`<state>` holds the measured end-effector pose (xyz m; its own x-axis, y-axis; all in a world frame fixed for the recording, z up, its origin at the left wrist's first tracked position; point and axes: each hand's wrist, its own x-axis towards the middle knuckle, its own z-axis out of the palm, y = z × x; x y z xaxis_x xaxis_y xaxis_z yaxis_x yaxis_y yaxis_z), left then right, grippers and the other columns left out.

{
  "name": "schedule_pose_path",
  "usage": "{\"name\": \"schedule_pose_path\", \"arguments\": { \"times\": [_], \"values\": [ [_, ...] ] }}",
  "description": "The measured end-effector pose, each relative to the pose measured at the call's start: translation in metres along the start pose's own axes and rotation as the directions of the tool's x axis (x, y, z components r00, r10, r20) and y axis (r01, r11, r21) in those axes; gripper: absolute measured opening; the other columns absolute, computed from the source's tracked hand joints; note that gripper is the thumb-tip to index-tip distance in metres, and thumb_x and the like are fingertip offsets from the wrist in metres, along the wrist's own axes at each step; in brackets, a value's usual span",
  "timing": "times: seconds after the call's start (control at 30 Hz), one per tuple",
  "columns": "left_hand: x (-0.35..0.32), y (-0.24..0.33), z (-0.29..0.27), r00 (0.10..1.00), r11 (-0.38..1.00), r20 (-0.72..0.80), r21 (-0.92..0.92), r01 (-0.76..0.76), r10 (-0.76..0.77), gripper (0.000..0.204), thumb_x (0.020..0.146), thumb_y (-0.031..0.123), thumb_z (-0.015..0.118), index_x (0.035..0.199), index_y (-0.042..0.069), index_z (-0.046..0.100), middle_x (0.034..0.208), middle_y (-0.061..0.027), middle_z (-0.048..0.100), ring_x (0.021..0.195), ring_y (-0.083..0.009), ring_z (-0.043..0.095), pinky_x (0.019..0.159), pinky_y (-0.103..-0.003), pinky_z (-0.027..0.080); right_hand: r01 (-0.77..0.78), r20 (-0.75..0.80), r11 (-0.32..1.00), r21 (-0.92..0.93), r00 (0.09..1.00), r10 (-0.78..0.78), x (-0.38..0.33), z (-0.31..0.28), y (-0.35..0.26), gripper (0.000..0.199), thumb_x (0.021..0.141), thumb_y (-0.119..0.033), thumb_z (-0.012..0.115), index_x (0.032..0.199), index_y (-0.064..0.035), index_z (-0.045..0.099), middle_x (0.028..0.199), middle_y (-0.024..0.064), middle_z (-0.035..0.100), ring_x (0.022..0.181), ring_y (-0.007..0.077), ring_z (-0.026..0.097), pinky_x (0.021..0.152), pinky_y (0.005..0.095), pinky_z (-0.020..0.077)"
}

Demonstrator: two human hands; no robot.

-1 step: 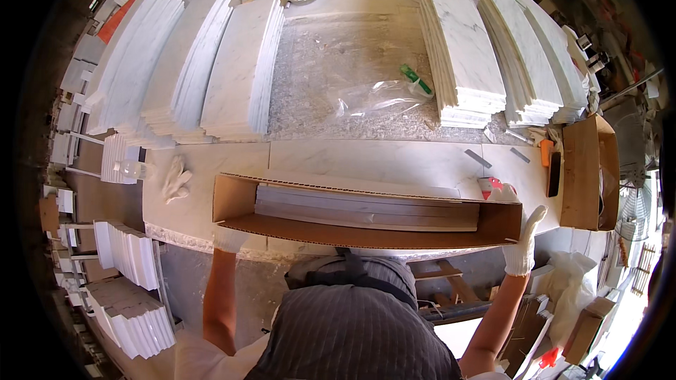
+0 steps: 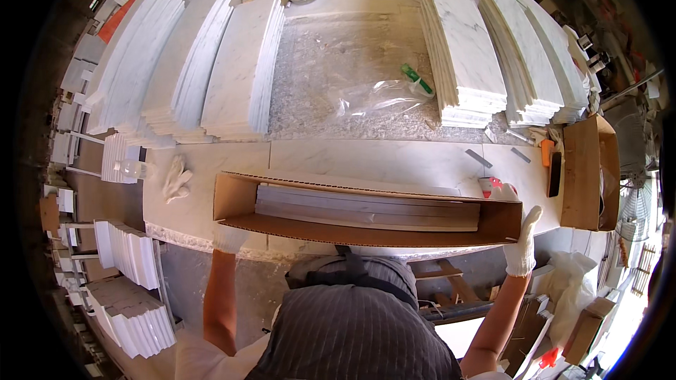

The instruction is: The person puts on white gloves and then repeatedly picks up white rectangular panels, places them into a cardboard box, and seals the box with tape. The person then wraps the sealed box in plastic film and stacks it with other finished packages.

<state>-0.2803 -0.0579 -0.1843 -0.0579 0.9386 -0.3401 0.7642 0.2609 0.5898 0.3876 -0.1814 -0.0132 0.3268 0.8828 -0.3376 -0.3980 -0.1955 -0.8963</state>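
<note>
Long cardboard box [image 2: 352, 237], pale slabs [image 2: 366, 211] inside, right grip [image 2: 521, 250] at one end

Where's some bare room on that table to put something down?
Two patches look bare: the pale slab beyond the open carton, between the loose glove and metal strips; and the dusty grey surface between the inner stone stacks, left of the plastic film. The right end is crowded: orange object, dark flat thing, cardboard box.

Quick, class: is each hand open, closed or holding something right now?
Left hand: gloved, at the near left of the cardboard box; fingers hidden, grip cannot be told.
Right hand: gloved, at the box's right end; how closed cannot be told.
</note>
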Motion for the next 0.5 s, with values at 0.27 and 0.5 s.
{"name": "schedule_pose_path", "arguments": {
  "times": [0.27, 0.5],
  "values": [
    [0.014, -0.02, 0.045, 0.994, 0.988, 0.087, 0.134, -0.076, 0.065, 0.053, 0.103, 0.033, 0.049, 0.147, 0.003, 0.044, 0.146, -0.0143, 0.049, 0.137, -0.0293, 0.043, 0.115, -0.042, 0.035, 0.025, 0.005, 0.911, -0.411, 1.0, -0.026, -0.004, 0.032, -0.022, 0.06, 0.101, -0.037, 0.055, 0.147, 0.0004, 0.046, 0.139, 0.008, 0.056, 0.127, 0.0184, 0.051, 0.11, 0.0328, 0.0362],
    [-0.017, 0.149, -0.023, 0.972, 0.5, -0.234, -0.847, -0.183, -0.04, 0.051, 0.102, 0.024, 0.052, 0.148, 0.003, 0.044, 0.143, -0.0116, 0.051, 0.135, -0.0233, 0.045, 0.114, -0.038, 0.034, -0.019, -0.029, 0.845, -0.535, 1.0, 0.004, 0.002, 0.04, -0.018, 0.058, 0.101, -0.034, 0.056, 0.147, -0.0003, 0.047, 0.138, 0.0073, 0.056, 0.127, 0.0168, 0.049, 0.109, 0.0307, 0.035]
  ]
}}
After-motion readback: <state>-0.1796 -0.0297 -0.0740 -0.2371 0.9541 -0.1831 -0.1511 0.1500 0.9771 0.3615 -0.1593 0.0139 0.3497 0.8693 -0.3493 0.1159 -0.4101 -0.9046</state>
